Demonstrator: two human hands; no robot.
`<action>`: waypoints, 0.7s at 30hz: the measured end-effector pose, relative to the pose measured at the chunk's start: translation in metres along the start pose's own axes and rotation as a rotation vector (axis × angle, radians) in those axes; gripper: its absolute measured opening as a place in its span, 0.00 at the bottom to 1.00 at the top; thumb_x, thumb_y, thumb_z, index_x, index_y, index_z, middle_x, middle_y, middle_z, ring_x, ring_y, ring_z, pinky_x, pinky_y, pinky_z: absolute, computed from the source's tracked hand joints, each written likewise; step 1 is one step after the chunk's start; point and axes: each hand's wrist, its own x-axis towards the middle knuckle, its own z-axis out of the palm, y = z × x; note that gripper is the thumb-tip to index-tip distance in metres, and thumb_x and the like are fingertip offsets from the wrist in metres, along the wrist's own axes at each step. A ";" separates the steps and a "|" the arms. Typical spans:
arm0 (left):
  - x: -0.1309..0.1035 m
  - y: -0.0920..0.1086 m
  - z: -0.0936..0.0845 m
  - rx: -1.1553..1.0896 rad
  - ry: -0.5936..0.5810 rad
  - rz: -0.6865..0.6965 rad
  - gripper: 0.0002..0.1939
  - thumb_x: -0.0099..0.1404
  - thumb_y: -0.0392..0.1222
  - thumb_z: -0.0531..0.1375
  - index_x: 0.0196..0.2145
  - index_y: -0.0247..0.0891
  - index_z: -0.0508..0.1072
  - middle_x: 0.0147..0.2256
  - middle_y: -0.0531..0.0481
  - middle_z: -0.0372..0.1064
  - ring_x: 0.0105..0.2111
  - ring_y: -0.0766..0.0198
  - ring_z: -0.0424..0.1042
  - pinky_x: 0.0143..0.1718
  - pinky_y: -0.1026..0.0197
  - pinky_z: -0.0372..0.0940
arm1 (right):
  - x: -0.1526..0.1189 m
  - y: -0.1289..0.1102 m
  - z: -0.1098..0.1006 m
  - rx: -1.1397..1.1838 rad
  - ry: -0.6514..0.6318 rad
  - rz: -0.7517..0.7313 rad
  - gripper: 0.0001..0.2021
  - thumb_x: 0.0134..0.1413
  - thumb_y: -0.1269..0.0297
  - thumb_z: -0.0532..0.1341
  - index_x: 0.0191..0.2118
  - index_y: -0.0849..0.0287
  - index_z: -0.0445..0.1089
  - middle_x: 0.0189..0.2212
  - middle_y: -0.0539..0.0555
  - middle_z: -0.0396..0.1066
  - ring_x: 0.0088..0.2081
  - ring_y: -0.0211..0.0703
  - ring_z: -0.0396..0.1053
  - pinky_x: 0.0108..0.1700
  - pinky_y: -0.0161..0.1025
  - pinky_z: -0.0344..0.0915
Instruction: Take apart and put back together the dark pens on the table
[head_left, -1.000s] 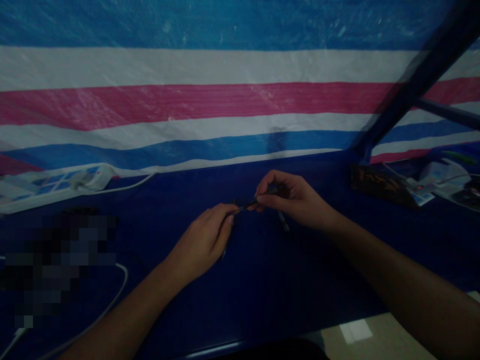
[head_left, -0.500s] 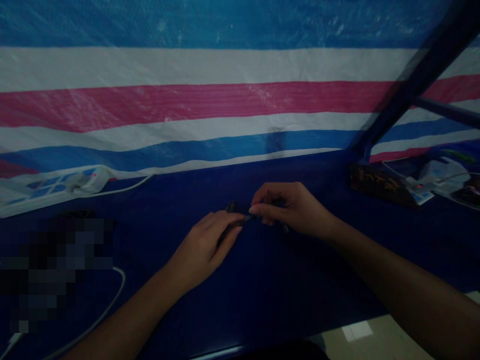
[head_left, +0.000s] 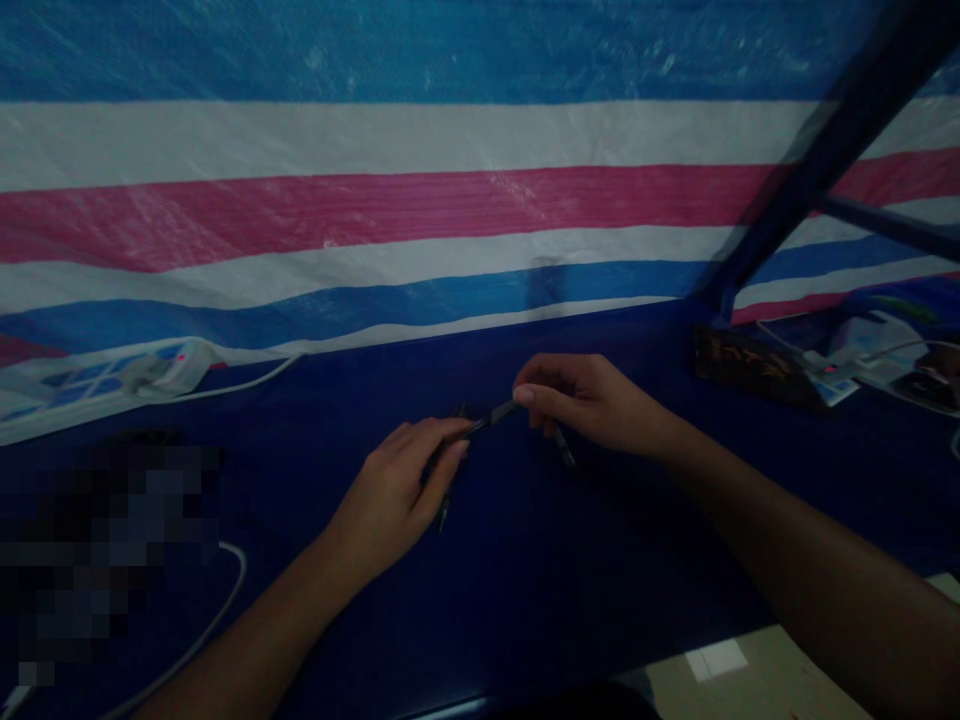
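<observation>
Over the dark blue table (head_left: 570, 590), my left hand (head_left: 397, 475) pinches one end of a slim dark pen (head_left: 491, 416). My right hand (head_left: 574, 400) grips its other end between thumb and forefinger. The pen's part near the right fingers looks wider and greyer, like a cap; dimness hides the detail. Under my left hand, a second thin dark pen-like piece (head_left: 443, 515) pokes out, with another bit showing behind the fingers. Below my right fingers, a short dark pen-like piece (head_left: 564, 448) juts down; whether that hand holds it, I cannot tell.
A white power strip (head_left: 180, 368) with a cable lies at the back left, another plug cluster (head_left: 844, 360) at the right beside a dark patterned box (head_left: 757, 365). A striped sheet (head_left: 420, 210) hangs behind. A blue frame bar (head_left: 817, 180) slants at right; a white cable (head_left: 238, 575) curves at left.
My hands have drawn slightly apart, the left one shifting left and down. More of the pen shows between them, and the pieces below both hands are more exposed.
</observation>
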 end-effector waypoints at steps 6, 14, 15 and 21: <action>0.001 -0.003 0.000 0.006 -0.011 -0.021 0.14 0.79 0.42 0.53 0.53 0.37 0.75 0.40 0.48 0.80 0.36 0.59 0.79 0.41 0.57 0.72 | 0.002 0.002 -0.002 0.003 -0.058 -0.006 0.14 0.66 0.56 0.63 0.32 0.59 0.71 0.24 0.49 0.73 0.26 0.36 0.71 0.31 0.35 0.64; 0.002 0.000 0.000 -0.011 0.026 -0.008 0.14 0.78 0.42 0.54 0.53 0.37 0.77 0.41 0.48 0.80 0.37 0.60 0.79 0.40 0.59 0.72 | 0.005 0.004 -0.004 0.187 -0.036 -0.046 0.12 0.52 0.64 0.72 0.40 0.58 0.72 0.34 0.50 0.76 0.32 0.37 0.73 0.35 0.36 0.67; 0.002 0.000 0.000 -0.013 0.020 0.002 0.14 0.78 0.41 0.54 0.52 0.37 0.77 0.40 0.48 0.80 0.36 0.60 0.79 0.39 0.60 0.71 | 0.005 0.004 -0.005 0.126 -0.046 -0.026 0.08 0.57 0.62 0.69 0.35 0.59 0.72 0.29 0.50 0.75 0.30 0.37 0.71 0.34 0.36 0.66; 0.002 0.001 0.000 0.005 0.018 -0.032 0.15 0.79 0.42 0.54 0.52 0.37 0.78 0.39 0.48 0.81 0.35 0.60 0.79 0.38 0.60 0.71 | 0.004 0.004 -0.005 0.032 0.014 -0.052 0.13 0.58 0.56 0.70 0.41 0.59 0.71 0.30 0.49 0.74 0.30 0.38 0.71 0.33 0.37 0.64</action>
